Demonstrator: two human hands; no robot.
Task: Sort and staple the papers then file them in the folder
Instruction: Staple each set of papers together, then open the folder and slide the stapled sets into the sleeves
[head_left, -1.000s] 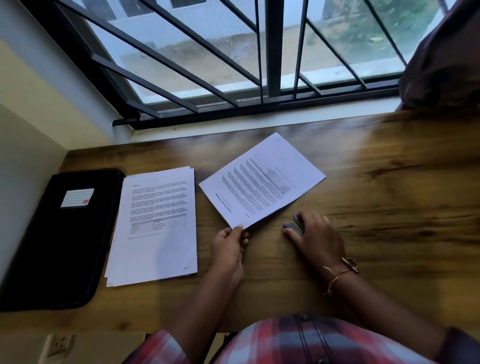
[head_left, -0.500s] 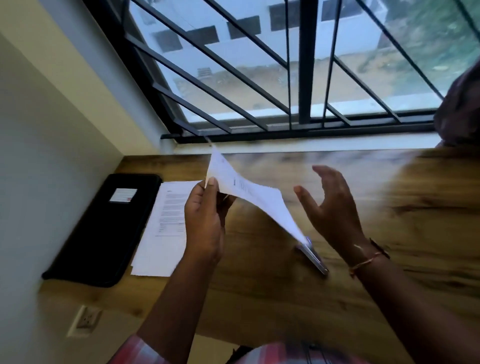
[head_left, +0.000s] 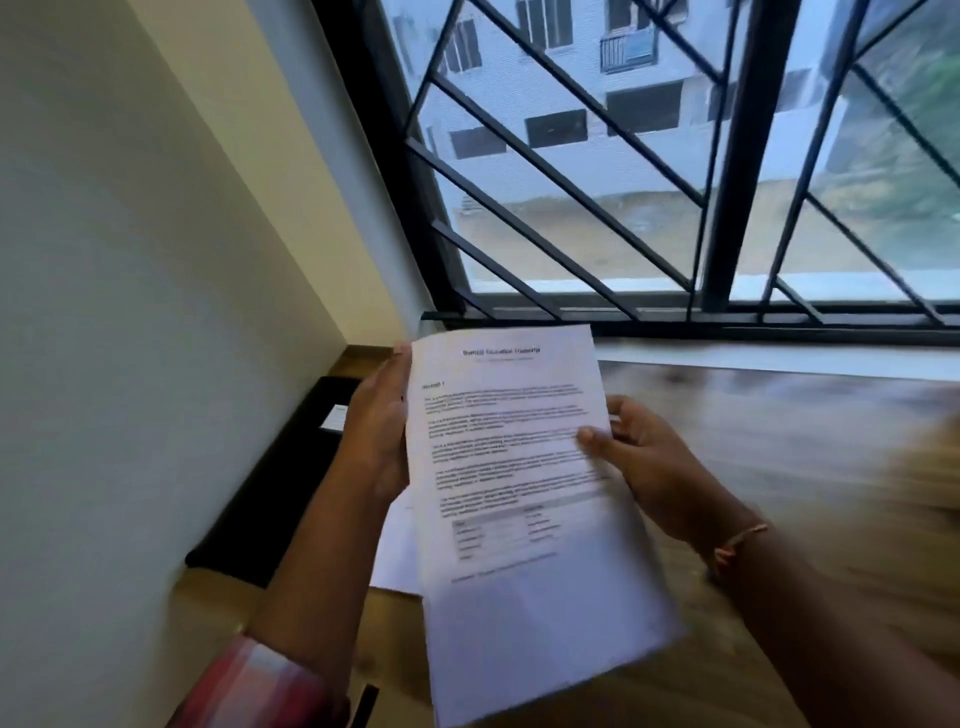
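Head cam: printed papers (head_left: 519, 493) held up off the wooden desk (head_left: 779, 441), text side facing camera, roughly upright, tilted slightly. Can't tell how many sheets; text is too blurred to read, with a table block low on the page.
Left hand (head_left: 376, 426) grips the left edge, fingers curled round it.
Right hand (head_left: 649, 467) pinches the right edge: thumb on the front, fingers behind. Bracelet (head_left: 737, 540) on that wrist.
Below the held papers, a white paper stack (head_left: 397, 561) lies flat on the desk, mostly hidden.
Black folder (head_left: 270, 499) lies just left of the stack against the wall, closed, white label (head_left: 335, 418) on top.
Barred window (head_left: 571, 156) behind the desk.
Plaid sleeve (head_left: 249, 680) at bottom left.
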